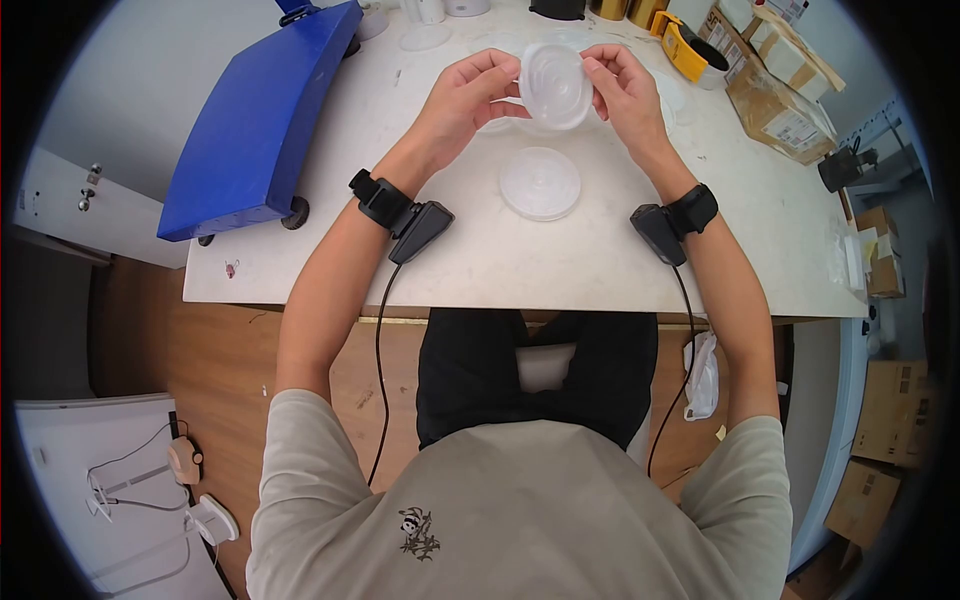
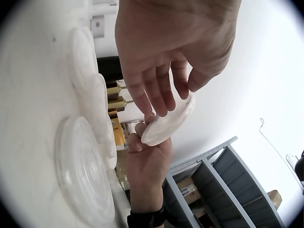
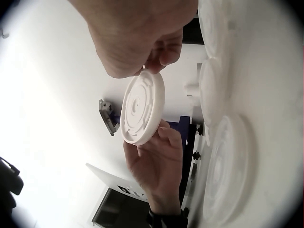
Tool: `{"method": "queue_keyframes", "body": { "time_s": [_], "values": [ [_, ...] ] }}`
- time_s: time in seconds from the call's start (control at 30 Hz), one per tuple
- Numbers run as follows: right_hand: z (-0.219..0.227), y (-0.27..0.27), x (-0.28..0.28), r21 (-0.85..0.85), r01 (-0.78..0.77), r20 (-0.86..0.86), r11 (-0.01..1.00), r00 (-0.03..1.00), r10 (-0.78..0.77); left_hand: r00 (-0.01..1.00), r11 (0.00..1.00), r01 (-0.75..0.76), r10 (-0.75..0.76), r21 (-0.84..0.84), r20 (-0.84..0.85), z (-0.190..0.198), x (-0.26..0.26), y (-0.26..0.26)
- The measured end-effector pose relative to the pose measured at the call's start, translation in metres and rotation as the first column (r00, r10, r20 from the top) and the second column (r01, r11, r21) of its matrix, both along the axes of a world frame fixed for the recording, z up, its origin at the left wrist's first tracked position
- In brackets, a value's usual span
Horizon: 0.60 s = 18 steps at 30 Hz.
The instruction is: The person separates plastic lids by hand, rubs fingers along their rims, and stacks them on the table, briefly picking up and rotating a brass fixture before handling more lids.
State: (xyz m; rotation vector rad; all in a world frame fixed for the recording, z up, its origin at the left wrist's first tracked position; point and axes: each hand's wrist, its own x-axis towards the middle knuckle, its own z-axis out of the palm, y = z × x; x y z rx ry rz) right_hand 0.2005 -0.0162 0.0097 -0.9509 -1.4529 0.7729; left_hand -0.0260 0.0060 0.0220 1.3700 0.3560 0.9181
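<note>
A round, translucent white plastic lid (image 1: 556, 88) is held up over the table, tilted, between both hands. My left hand (image 1: 466, 100) pinches its left edge with thumb and fingers. Opposite, my right hand (image 1: 630, 102) pinches the right edge. In the right wrist view the face of the raised lid (image 3: 141, 108) shows concentric ridges. Below the hands another round clear lid (image 1: 540, 184) lies flat on the white table (image 1: 420, 270). Farther back, partly hidden by the hands, more clear round lids (image 2: 83, 59) lie on the table.
A blue metal piece of equipment (image 1: 265, 120) stands at the table's left side. At the back right are a yellow-and-black tape dispenser (image 1: 690, 50) and cardboard boxes (image 1: 780, 105). Gold and black containers (image 1: 610, 8) line the far edge.
</note>
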Motion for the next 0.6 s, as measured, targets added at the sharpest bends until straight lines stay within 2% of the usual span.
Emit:
{"method": "queue_keyframes", "body": {
  "time_s": [0.3, 0.4, 0.47, 0.6],
  "values": [
    [-0.004, 0.003, 0.003, -0.056, -0.045, 0.087, 0.997, 0.995, 0.05, 0.997, 0.999, 0.011, -0.008, 0.045, -0.071, -0.002, 0.0, 0.0],
    [-0.003, 0.0, -0.003, -0.016, -0.079, 0.15, 0.997, 0.985, 0.081, 0.996, 0.996, -0.029, 0.036, 0.082, -0.086, -0.003, 0.003, -0.003],
    [-0.004, -0.004, -0.011, 0.146, -0.105, 0.205, 0.984, 0.976, 0.074, 0.986, 0.978, -0.096, 0.119, 0.187, -0.114, -0.004, 0.004, -0.004],
    [0.002, -0.013, -0.017, 0.137, -0.128, 0.294, 0.982, 0.952, 0.083, 0.981, 0.965, -0.128, 0.157, 0.229, -0.112, -0.005, 0.003, -0.003]
  ]
}}
